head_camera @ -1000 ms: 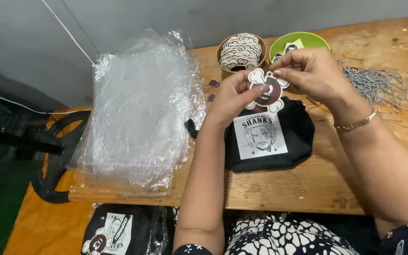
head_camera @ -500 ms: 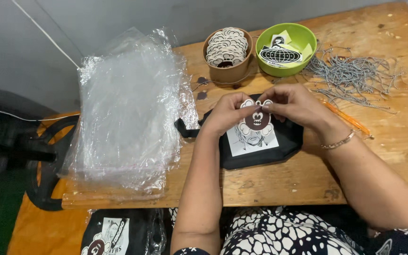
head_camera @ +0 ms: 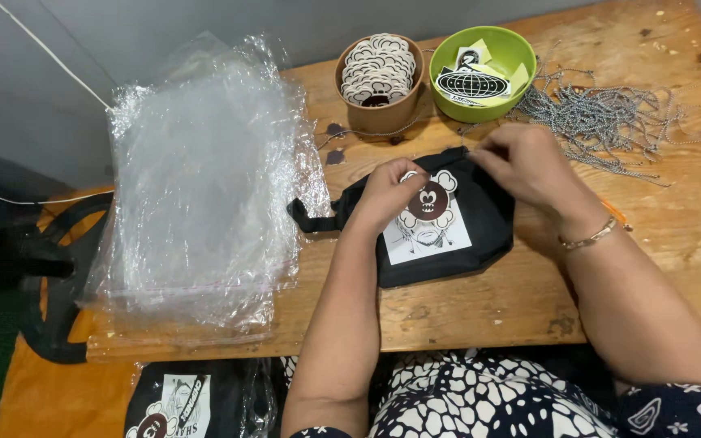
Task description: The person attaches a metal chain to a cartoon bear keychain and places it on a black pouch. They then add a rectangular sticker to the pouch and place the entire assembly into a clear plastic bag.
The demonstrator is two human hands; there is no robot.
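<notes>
Lying at centre frame on the wooden table (head_camera: 659, 243): one black pouch (head_camera: 488, 223), long axis running left to right, strap end pointing toward the left of the frame, a white printed patch (head_camera: 436, 243) on its face.

Resting on that face: a round brown cartoon tag (head_camera: 432, 201) with white lobes, which the left hand (head_camera: 387, 191) is pinching at its left edge, fingers closed on it.

Working at the pouch's upper edge: the right hand (head_camera: 529, 162), fingertips pressed together on something too small to make out (possibly a zipper pull or a chain end). Both hands are touching the pouch; the left is the nearer to the tag, which is lying just right of its fingers.

Sitting in the upper middle of the frame: a brown cup (head_camera: 379, 113) of similar tags and a green bowl (head_camera: 496, 101) of stickers.

Spreading over the upper right: loose ball chains (head_camera: 610, 122).

Filling the left of the frame: a stack of clear plastic bags (head_camera: 204, 178).
</notes>
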